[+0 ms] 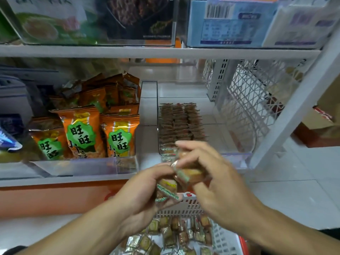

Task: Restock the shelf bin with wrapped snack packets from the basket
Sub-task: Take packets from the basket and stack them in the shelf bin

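Both hands are raised in front of the lower shelf, above the basket. My left hand [141, 188] grips a bunch of small wrapped snack packets [166, 190]. My right hand [211, 173] pinches more packets [185, 173] just above them, and the two bunches touch. The clear shelf bin [237, 144] stands just behind the hands, with rows of upright packets [182, 122] in its left part. The white basket [220, 238] at the bottom holds several loose packets [176, 234].
A clear bin of orange snack bags [103, 133] stands to the left on the same shelf. A white mesh divider [252, 100] and a white shelf post [298, 107] lie to the right. The upper shelf [147, 52] carries boxed goods.
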### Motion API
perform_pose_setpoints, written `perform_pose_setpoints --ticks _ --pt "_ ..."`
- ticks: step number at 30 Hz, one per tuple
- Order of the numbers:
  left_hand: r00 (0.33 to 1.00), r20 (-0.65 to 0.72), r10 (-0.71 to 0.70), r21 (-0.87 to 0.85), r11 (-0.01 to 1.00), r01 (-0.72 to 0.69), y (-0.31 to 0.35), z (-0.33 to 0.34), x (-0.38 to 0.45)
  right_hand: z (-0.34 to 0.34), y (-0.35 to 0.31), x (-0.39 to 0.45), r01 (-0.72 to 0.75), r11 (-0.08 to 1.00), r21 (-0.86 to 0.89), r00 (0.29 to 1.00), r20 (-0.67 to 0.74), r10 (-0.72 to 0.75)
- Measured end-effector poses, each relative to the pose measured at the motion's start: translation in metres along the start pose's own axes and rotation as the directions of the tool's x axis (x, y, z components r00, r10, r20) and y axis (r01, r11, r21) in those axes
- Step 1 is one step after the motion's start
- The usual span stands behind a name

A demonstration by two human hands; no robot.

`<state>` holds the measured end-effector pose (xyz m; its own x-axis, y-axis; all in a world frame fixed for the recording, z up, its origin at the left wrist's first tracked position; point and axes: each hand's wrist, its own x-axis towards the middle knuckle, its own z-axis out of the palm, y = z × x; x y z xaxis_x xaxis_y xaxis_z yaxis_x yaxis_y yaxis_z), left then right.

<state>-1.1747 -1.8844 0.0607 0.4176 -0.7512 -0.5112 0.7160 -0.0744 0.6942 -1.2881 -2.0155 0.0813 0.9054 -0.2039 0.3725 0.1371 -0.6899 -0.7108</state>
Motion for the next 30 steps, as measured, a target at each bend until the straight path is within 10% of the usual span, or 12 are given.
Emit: perform_pose_setpoints --ticks 19,30 --pt "0.981 0.156 0.119 -0.013 0.993 -0.118 0.009 -0.003 -0.003 -0.01 0.002 0.001 -0.151 0.94 0.306 0.982 0.157 0.106" --pt "0.985 0.133 0.113 0.065 0.99 -0.122 0.006 -0.003 -0.001 -0.012 0.019 0.011 -0.174 0.873 0.456 0.974 -0.053 0.221"
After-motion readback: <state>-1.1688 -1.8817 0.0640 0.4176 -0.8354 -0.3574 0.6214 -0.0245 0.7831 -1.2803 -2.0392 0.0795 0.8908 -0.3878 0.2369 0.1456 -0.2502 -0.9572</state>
